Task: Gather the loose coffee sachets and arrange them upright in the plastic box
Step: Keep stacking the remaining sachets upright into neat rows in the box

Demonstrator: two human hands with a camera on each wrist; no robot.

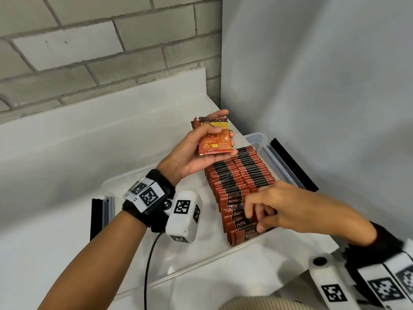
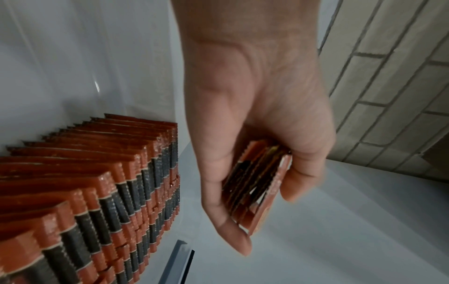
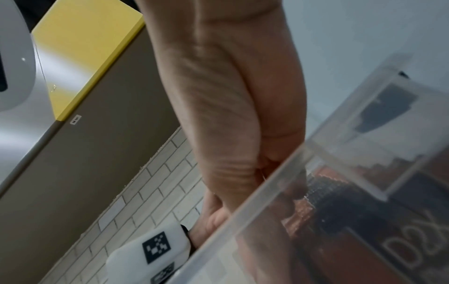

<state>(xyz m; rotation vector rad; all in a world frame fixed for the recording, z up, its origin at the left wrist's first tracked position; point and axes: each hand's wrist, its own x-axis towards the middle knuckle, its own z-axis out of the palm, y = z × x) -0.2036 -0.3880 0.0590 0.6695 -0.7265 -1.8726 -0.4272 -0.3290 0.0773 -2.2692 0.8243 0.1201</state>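
My left hand [image 1: 223,135] is raised over the far end of the clear plastic box [image 1: 259,139], gripping a small stack of red-orange coffee sachets [image 1: 214,144]. The left wrist view shows the stack [image 2: 255,184] edge-on between that hand's [image 2: 267,219] thumb and fingers. A long double row of sachets [image 1: 241,175] stands upright along the box's right side, also seen from the left wrist [image 2: 109,182]. My right hand [image 1: 254,220] reaches into the near end, fingers and thumb curled round the front few sachets. From the right wrist, that hand [image 3: 252,203] is blurred behind the box wall [image 3: 340,134].
The box sits on a white counter [image 1: 67,153] in a corner between a brick wall [image 1: 89,52] and a grey wall [image 1: 324,86]. Black latches stand at its left [image 1: 97,218] and right [image 1: 292,162] ends. The box's left half holds no sachets. A cable [image 1: 149,265] hangs from my left wrist.
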